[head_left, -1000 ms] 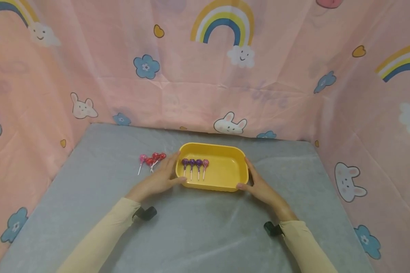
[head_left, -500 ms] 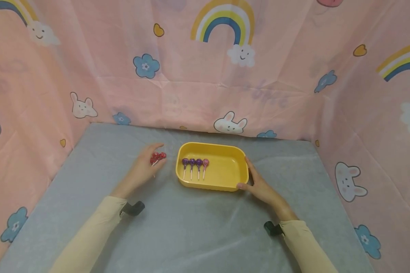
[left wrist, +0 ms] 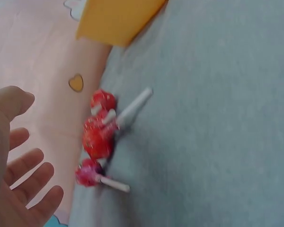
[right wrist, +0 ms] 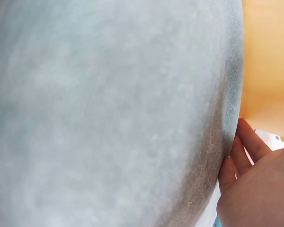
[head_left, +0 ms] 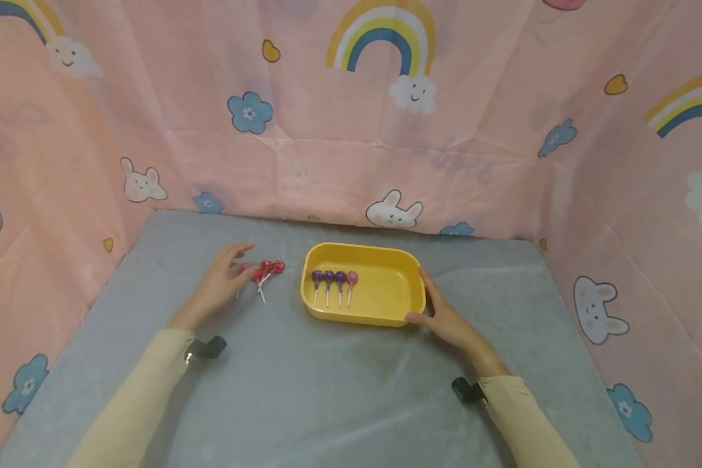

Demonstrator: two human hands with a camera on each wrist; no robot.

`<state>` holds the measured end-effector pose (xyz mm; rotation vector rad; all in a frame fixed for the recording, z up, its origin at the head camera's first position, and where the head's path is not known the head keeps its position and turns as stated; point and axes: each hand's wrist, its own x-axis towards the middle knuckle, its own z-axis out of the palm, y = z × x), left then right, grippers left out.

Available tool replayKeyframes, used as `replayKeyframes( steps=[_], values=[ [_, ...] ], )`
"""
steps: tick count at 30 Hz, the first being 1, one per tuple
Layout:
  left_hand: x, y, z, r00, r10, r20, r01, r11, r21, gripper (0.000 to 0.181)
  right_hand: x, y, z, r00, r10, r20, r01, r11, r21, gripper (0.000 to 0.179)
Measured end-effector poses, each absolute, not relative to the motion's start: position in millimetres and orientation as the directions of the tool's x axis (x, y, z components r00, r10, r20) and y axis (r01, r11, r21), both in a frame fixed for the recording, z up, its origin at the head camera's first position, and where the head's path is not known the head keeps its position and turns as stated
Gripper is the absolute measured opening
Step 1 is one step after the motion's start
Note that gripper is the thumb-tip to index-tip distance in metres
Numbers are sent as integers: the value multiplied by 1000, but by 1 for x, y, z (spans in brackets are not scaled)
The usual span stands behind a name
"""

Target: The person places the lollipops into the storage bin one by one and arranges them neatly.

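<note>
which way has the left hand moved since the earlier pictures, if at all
Yes: in the head view, the left hand has moved left, away from the yellow tray.

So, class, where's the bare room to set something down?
Free: the right part of the tray, beside its lollipop row; the cloth bounded by tray and sleeves. Crowded: left of the tray, with the left hand and loose lollipops.

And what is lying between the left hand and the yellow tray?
In the head view, three red lollipops lie there, with a pink lollipop nearest the left hand; beyond them, the grey cloth is bare up to the yellow tray.
</note>
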<state>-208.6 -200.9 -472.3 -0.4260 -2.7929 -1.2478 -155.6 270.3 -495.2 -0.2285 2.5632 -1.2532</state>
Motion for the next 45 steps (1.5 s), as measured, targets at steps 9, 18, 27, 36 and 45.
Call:
replayKeyframes(
  steps=[9, 18, 27, 36, 45],
  values=[
    [-221, -220, -489, -972, 225, 73, 197, 604, 772, 51, -156, 268, -494, -949, -237, -208, 13, 631, -776, 105],
    [-229, -229, -501, -963, 265, -48, 137, 636, 759, 55, -157, 268, -494, -950, -227, -214, 25, 629, -777, 105],
    [-233, -229, -505, -958, 274, -79, 116, 626, 772, 56, -155, 269, -493, -949, -221, -226, 34, 640, -768, 105],
    [-236, -228, -513, -970, 244, -4, 148, 601, 786, 47, -155, 271, -493, -952, -233, -200, 8, 632, -775, 103],
    [-235, -226, -517, -972, 226, 63, 191, 605, 773, 37, -154, 267, -491, -948, -204, -244, 54, 652, -756, 105]
  ],
)
